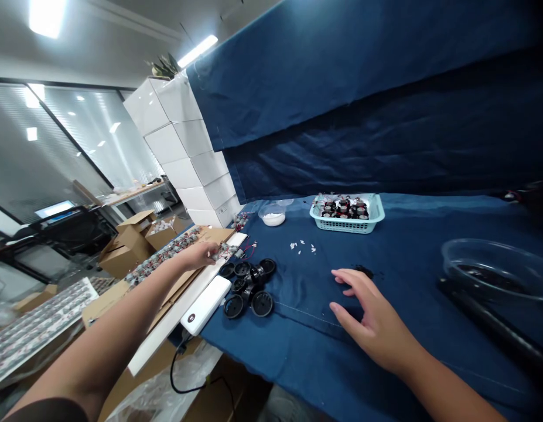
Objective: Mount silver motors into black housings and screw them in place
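No readable words anywhere, a white power bank [205,305], one small dark round logo [191,318] on top, too tiny to read

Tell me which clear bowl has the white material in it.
The small clear round bowl beside the light-blue plastic basket holds the white material; the large clear bowl near your right hand holds something dark.

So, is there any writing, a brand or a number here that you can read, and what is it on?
White power bank: a small dark badge, too small to read.
Lit screen: too blurred to read.
Cardboard boxes: no readable print.
Nothing else is readable.
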The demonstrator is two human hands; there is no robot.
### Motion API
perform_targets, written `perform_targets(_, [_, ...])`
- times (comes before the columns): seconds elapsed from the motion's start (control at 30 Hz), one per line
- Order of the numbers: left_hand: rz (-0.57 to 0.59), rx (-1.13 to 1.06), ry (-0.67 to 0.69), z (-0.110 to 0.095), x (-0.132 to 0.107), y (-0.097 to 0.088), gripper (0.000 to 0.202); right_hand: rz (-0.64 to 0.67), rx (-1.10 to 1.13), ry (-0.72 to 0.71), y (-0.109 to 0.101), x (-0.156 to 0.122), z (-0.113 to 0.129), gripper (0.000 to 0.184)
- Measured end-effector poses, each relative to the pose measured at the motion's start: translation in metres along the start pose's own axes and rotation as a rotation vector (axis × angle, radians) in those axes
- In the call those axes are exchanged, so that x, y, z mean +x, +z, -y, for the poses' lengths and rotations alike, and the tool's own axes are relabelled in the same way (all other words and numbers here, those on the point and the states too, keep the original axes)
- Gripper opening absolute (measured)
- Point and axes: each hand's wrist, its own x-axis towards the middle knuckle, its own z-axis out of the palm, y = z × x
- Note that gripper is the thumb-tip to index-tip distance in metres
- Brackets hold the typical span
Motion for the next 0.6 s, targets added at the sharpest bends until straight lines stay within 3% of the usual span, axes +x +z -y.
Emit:
perform_targets(0.17, [-0.090,-0.174,-0.084,0.005,-0.014,-0.018,0.037,-0.003,0.000,0.003,0.001,0.002,0.000,0.046])
perform_targets(0.4, [-0.310,-0.534,-0.134,-0.002,-0.033,-0.044,0.069,-0.009,0.001,0.040,0.001,0.002,0.000,0.045])
perform_targets(0.5, [-0.401,-0.696,-0.094,-0.020,-0.038,-0.052,0.069,-0.025,0.014,0.056,0.001,0.001,0.000,0.044])
perform_targets(0.6, [-0.492,-0.820,-0.005,-0.065,-0.043,-0.057,0.059,-0.065,0.076,0.087,0.003,0.002,-0.003,0.042])
